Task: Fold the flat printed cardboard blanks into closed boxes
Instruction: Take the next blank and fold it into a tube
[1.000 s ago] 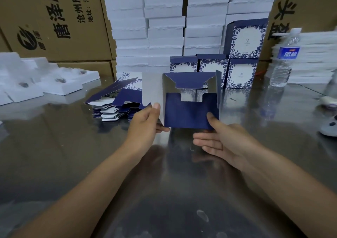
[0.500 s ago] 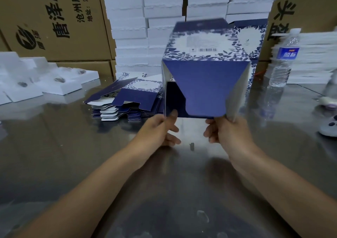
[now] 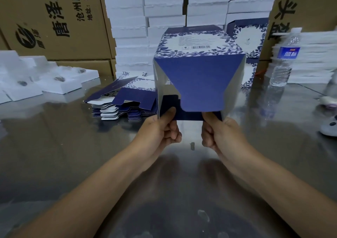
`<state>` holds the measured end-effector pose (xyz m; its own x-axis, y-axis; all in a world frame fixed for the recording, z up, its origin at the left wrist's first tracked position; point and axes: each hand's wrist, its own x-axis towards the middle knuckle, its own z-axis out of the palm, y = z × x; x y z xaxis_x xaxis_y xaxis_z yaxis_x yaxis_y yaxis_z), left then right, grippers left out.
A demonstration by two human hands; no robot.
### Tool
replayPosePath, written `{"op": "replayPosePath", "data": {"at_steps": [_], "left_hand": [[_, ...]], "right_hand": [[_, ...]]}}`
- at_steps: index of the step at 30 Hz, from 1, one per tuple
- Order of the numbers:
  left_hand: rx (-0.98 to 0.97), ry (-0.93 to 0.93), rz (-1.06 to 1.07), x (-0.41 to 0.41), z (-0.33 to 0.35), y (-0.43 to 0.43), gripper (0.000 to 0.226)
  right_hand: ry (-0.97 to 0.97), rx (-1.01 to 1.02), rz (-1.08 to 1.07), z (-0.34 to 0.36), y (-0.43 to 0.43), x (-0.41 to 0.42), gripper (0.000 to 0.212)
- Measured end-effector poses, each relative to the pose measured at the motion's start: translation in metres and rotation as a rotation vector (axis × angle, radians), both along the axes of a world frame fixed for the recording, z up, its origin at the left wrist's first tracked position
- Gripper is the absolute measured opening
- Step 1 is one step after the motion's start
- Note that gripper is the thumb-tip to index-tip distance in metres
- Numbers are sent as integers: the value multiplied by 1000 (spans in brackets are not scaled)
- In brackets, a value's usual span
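Tipped open-end toward the person since a second ago, the box (image 3: pixel 197 42) hangs over the counter (image 3: pixel 54 155), left hand (image 3: pixel 160 128) and right hand (image 3: pixel 222 131) pinching its six-o'clock flap (image 3: pixel 187 116); end-closing is in hand, so the broad flap (image 3: pixel 198 84) probably tucks next.

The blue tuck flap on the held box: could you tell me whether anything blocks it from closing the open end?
Only the thumbs: the left hand and right hand pinch the lower flap just under the tip of the blue tuck flap, one at each side. Nothing else shows in the open end of the box.
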<state>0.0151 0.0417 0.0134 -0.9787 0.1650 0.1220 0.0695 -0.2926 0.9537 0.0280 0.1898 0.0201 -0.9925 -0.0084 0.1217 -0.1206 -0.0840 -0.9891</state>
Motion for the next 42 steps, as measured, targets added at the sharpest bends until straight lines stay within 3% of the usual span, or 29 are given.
{"op": "replayPosePath", "data": {"at_steps": [7,24,29,34,42], "left_hand": [[6,-28,-176,6,-4,3,34],[-50,-40,-192,7,-6,10,37],[-59,-37,-159,10,-4,12,31],[5,-88,-129,6,-6,11,43],[18,-188,-117,3,-6,10,45]], "right_hand": [[-20,44,53,0,-3,4,69],[-53,-24,242,-7,-6,4,56],[-63,-30,241,-10,-6,0,57],[-119,36,183,-10,-6,-1,63],[-228,-99,150,-9,-3,-7,58]]}}
